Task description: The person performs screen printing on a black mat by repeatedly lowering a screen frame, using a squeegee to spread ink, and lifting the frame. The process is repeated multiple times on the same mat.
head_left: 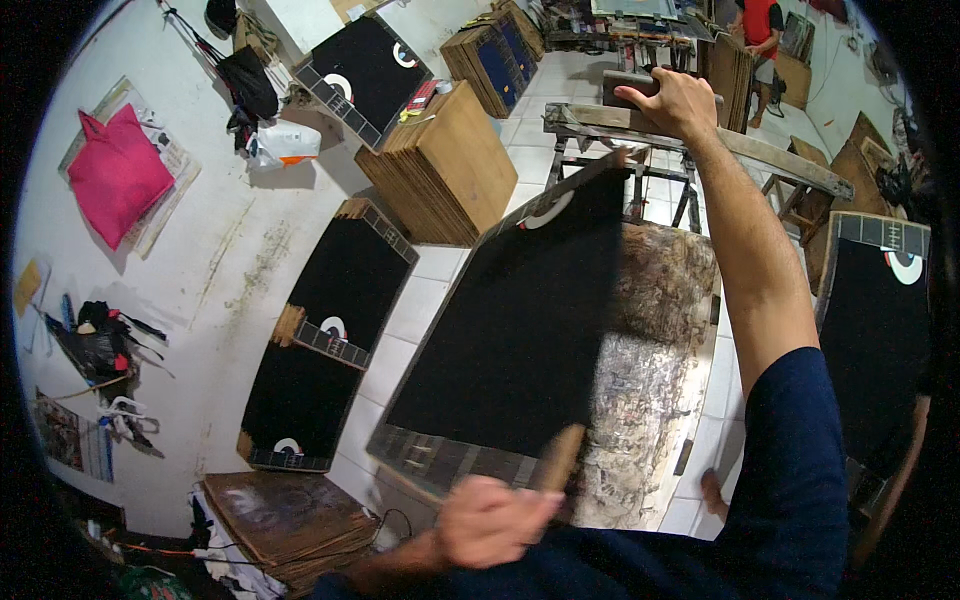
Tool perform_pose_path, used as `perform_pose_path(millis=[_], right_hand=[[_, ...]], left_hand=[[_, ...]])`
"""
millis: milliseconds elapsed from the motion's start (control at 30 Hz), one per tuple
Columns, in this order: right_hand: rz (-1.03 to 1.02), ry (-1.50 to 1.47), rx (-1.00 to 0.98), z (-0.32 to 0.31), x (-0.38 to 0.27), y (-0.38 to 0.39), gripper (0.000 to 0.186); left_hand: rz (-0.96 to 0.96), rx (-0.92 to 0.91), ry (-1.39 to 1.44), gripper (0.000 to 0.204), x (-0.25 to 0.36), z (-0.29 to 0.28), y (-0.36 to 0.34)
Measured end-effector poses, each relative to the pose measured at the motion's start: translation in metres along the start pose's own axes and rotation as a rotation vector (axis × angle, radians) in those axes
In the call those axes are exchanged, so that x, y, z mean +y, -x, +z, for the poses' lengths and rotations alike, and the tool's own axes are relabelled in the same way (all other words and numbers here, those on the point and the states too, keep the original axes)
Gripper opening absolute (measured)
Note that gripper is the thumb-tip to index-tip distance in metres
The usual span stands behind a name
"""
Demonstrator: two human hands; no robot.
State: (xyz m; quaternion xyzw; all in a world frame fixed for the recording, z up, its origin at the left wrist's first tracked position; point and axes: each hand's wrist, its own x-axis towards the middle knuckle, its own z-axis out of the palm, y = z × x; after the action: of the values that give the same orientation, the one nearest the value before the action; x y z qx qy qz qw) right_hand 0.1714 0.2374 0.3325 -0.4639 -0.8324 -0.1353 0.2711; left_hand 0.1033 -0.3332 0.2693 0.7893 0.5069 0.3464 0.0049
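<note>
A large board covered in black cloth (pixel 510 310) is tilted over a stained, smeared worktop (pixel 650 400). Its edges are grey with line marks, and a white round print shows near its far end. My left hand (pixel 497 520), blurred by motion, is curled at the board's near edge beside a tan corner piece. Farther off, my right hand (pixel 682 103) is stretched out with its fingers over a dark flat bar (pixel 625 88) at a wooden beam (pixel 600 120). The thumb lies along the bar; the fingertips are hidden.
More black cloth boards lie left (pixel 350 260), at the far left on a stack of brown panels (pixel 450 150), and at the right (pixel 875 320). Stained panels (pixel 290 520) are stacked at lower left. A person in red (pixel 760 25) stands at the back right.
</note>
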Motion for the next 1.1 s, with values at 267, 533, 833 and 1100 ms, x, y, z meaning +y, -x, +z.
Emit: perform_pose_path(millis=[267, 533, 833, 1100], right_hand=[[0.004, -0.024, -0.026, -0.004, -0.004, 0.011, 0.09], [0.037, 0.048, -0.028, -0.003, -0.011, 0.013, 0.089], [0.067, 0.073, -0.019, 0.002, -0.017, 0.022, 0.096], [0.107, 0.173, 0.031, 0.017, -0.004, 0.014, 0.104]], left_hand=[[0.016, -0.484, 0.198, 0.063, -0.002, 0.196, 0.05], [-0.926, 0.193, -0.331, 0.067, -0.222, 0.123, 0.203], [-1.457, 0.44, 0.007, 0.047, -0.312, 0.067, 0.372], [-1.512, 0.661, 0.557, 0.039, -0.25, 0.097, 0.336]])
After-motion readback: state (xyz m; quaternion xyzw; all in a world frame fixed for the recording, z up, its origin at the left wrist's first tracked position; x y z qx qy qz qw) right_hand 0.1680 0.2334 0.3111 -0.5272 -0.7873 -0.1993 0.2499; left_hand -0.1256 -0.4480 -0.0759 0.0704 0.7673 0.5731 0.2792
